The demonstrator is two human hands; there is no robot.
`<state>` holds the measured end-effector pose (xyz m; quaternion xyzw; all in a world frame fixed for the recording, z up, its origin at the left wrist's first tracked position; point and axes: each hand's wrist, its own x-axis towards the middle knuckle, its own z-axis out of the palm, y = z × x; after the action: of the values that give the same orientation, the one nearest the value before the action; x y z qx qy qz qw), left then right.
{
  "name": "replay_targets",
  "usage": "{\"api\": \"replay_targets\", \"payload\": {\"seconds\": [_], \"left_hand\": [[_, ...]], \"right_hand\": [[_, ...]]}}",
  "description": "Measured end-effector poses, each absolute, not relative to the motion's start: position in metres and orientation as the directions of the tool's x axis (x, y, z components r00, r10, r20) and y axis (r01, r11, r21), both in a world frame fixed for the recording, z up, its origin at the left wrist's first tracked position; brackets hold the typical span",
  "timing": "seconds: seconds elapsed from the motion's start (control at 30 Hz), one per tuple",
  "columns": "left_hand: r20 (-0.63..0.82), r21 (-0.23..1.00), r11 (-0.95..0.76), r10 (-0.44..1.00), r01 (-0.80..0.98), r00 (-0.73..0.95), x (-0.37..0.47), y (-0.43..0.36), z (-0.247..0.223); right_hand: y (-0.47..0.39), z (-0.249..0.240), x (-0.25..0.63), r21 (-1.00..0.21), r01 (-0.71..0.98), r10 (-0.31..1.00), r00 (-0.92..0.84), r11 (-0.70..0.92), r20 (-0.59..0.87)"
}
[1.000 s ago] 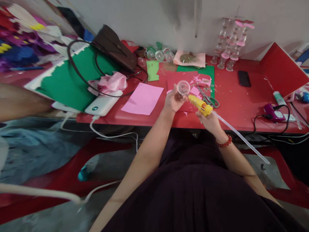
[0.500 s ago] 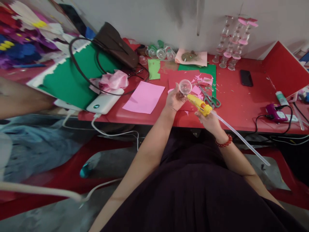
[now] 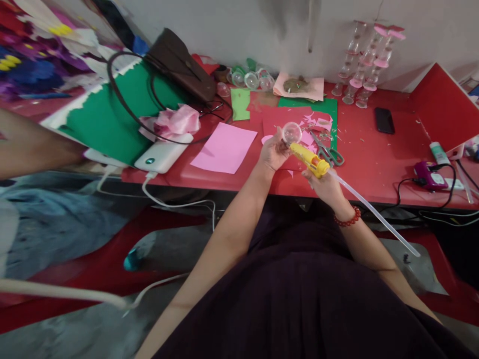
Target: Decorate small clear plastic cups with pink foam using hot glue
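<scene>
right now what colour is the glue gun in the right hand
The glue gun is mostly yellow, seen in the head view.

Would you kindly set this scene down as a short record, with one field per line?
left hand: holds a clear cup
right hand: holds a yellow glue gun, with a clear stick jutting from its rear
gun to cup: front end close to it; contact unclear
beyond the gun: scissors, pink scraps
left of the hands: pink sheet
surface: red table

Glue gun (image 3: pixel 307 156) and scissors (image 3: pixel 321 145) show a craft workspace.
</scene>
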<state>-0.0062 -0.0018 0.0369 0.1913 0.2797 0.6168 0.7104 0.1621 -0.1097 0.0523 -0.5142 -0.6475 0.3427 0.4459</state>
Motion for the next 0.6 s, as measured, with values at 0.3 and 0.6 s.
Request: {"api": "replay_targets", "payload": {"seconds": [0.3, 0.6], "left_hand": [[-0.179, 0.642, 0.201, 0.978, -0.74, 0.11, -0.005, -0.002, 0.037], [-0.162, 0.651, 0.197, 0.98, -0.733, 0.119, -0.005, 0.006, 0.025]], "right_hand": [[-0.108, 0.054, 0.163, -0.917, 0.341, 0.978, -0.073, 0.209, 0.195], [-0.107, 0.055, 0.16, -0.954, 0.266, 0.991, -0.034, 0.134, 0.13]]}}
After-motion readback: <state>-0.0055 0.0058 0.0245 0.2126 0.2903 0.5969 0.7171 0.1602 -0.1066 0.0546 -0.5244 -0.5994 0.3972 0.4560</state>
